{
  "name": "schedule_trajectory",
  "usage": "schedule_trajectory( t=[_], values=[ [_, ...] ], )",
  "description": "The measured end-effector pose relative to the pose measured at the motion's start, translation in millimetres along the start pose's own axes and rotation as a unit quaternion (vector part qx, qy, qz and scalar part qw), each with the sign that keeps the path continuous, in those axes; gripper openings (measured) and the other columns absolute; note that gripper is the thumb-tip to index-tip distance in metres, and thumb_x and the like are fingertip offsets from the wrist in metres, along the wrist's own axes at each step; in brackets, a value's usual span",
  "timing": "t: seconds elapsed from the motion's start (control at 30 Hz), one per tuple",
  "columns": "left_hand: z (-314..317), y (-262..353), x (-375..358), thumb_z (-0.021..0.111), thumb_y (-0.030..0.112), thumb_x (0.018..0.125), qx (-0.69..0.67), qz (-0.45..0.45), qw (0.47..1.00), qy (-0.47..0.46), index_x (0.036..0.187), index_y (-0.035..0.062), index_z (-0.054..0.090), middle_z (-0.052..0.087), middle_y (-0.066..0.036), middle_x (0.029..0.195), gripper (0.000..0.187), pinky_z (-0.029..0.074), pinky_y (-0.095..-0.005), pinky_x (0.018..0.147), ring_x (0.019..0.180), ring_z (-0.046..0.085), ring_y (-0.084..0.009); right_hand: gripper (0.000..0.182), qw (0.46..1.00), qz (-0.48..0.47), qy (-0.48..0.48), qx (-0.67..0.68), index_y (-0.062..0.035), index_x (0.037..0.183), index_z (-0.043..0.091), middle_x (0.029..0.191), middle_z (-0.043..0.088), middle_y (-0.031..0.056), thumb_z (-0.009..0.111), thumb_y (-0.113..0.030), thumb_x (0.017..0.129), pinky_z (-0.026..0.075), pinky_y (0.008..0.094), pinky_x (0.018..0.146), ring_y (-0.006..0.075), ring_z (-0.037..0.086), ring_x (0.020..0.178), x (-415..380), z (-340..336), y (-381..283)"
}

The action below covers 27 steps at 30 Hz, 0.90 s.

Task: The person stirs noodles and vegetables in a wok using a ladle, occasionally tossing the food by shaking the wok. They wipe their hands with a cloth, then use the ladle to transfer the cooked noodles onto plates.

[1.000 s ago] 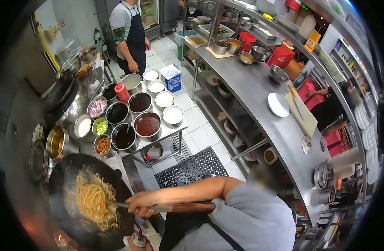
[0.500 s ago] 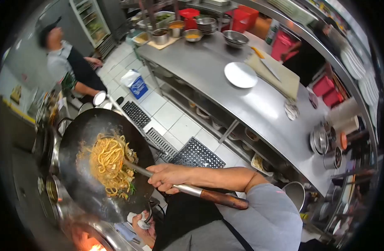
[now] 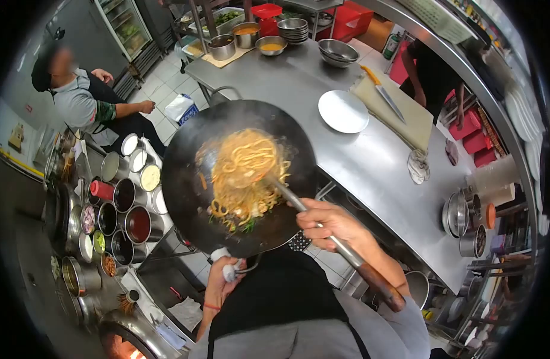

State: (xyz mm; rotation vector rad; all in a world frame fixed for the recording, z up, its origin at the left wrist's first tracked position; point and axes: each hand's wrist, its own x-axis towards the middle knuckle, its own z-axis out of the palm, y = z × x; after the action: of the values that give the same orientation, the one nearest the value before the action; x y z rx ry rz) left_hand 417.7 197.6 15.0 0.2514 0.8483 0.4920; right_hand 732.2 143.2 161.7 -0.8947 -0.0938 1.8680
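Observation:
A large dark wok (image 3: 185, 173) holds steaming noodles (image 3: 248, 161) with some greens at their lower edge. My left hand (image 3: 223, 276) grips the wok's near handle through a white cloth (image 3: 227, 267). In my right hand (image 3: 332, 224) is the metal shaft of a long ladle (image 3: 353, 258) with a wooden end. The ladle's head is down among the noodles, mostly hidden by them and steam. The wok hangs in the air between the stove side and the steel table (image 3: 371, 173). A white plate (image 3: 343, 111) lies on that table, just beyond the wok.
Pots of sauces and toppings (image 3: 137, 224) crowd the left, above a lit burner (image 3: 122, 347). A person (image 3: 89, 102) stands at the upper left; another person's arm (image 3: 414, 75) shows beyond the table. A knife (image 3: 389, 103) rests on a cutting board (image 3: 371, 90).
The wok, with its noodles, both my hands and the ladle, has moved right and up, away from the burner and toward the table. The person at left has drawn back an arm.

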Motion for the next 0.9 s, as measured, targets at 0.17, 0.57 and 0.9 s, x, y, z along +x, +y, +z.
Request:
schedule_trajectory(
  t=[0.17,0.57,0.9],
  values=[
    [18.3,34.9,57.0,0.064,0.011,0.079,0.023,-0.042,0.998,-0.038,0.091,-0.0005,0.059,0.064,-0.013,0.082,0.017,0.046,-0.0305,0.050,0.070,0.062,-0.0204,0.034,0.995,-0.076,0.044,0.051,-0.0011,0.130,0.044,0.072,0.041,-0.0007,0.047,-0.001,0.096,0.030,0.0181,0.028,0.0010,0.033,0.042,-7.2,2.4,-20.1],
    [35.2,108.3,145.7,0.062,0.009,0.082,0.166,-0.110,0.976,-0.084,0.084,0.0014,0.060,0.065,-0.014,0.082,0.008,0.051,-0.0362,0.055,0.071,0.064,-0.0225,0.040,0.941,-0.227,0.013,0.249,0.0074,0.136,0.035,0.075,0.039,0.0067,0.037,0.000,0.096,0.033,0.0211,0.025,0.0032,0.035,0.040,-16.6,46.1,-73.8],
    [43.2,131.5,169.9,0.062,0.009,0.082,0.148,-0.143,0.972,-0.111,0.081,0.0024,0.059,0.065,-0.014,0.082,0.007,0.049,-0.0356,0.054,0.072,0.065,-0.0243,0.042,0.912,-0.298,0.016,0.280,0.0107,0.138,0.029,0.077,0.038,0.0075,0.032,-0.002,0.098,0.036,0.0213,0.026,0.0039,0.038,0.042,-27.8,68.8,-96.0]
  ],
)
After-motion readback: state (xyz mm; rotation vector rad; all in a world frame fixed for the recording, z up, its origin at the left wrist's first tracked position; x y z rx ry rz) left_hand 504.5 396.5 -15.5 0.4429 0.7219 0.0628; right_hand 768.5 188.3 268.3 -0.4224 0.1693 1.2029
